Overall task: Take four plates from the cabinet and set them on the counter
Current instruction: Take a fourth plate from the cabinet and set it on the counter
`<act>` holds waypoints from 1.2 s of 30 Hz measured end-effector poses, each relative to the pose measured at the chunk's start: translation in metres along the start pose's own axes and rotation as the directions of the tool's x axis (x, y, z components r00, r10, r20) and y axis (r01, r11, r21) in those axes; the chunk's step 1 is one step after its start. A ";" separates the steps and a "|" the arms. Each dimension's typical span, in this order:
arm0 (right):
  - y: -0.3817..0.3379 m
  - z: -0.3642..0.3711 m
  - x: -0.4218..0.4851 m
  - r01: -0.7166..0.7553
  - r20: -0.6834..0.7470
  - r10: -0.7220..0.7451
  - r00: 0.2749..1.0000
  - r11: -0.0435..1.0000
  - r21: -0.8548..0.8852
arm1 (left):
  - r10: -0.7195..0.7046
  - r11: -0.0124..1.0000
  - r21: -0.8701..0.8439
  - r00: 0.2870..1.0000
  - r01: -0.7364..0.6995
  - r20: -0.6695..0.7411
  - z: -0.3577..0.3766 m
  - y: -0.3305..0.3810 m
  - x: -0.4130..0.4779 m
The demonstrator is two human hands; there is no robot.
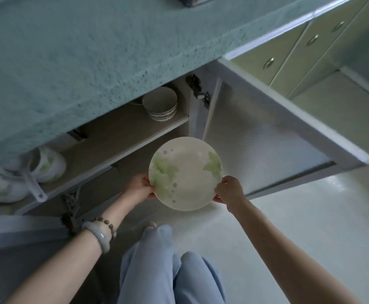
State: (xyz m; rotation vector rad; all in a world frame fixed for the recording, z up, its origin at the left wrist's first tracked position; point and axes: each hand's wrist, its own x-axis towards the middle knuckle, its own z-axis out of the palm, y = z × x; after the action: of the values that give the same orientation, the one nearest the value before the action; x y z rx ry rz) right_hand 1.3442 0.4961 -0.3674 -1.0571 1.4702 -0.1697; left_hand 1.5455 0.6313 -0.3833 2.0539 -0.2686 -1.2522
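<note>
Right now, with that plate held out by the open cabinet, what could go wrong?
The left hand and right hand hold the plate only by its rim; a slip could drop it on the floor.
The counter edge juts out above, so lifting straight up might knock the plate.
The open cabinet door close on the right could be bumped.

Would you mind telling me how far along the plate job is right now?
Done: the cabinet door is open; no plate shows on the visible counter. In hand: the left hand and right hand grip one leaf-patterned plate by its rim, below the counter. Left: setting it down and fetching the others; similar dishes sit left on the shelf.
</note>
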 end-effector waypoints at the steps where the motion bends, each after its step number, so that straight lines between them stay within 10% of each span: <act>1: -0.007 -0.008 -0.019 -0.002 -0.006 0.002 1.000 1.000 0.009 | 0.018 1.000 0.015 1.000 -0.018 -0.011 -0.003 0.010 -0.018; 19: -0.153 -0.166 -0.276 0.082 0.013 -0.086 0.996 0.981 0.177 | 0.291 0.947 -0.175 0.950 -0.269 0.115 -0.029 0.191 -0.279; 36: -0.211 -0.274 -0.374 0.286 -0.326 -0.098 0.940 0.747 0.601 | 0.486 0.866 -0.191 0.684 -0.463 0.544 0.030 0.396 -0.322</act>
State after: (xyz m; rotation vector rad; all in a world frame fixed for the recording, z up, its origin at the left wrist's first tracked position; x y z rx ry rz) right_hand 1.1499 0.5005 0.1036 -0.6210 1.3786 -0.9449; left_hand 1.4261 0.4922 0.0937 1.3677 -0.9917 -1.4821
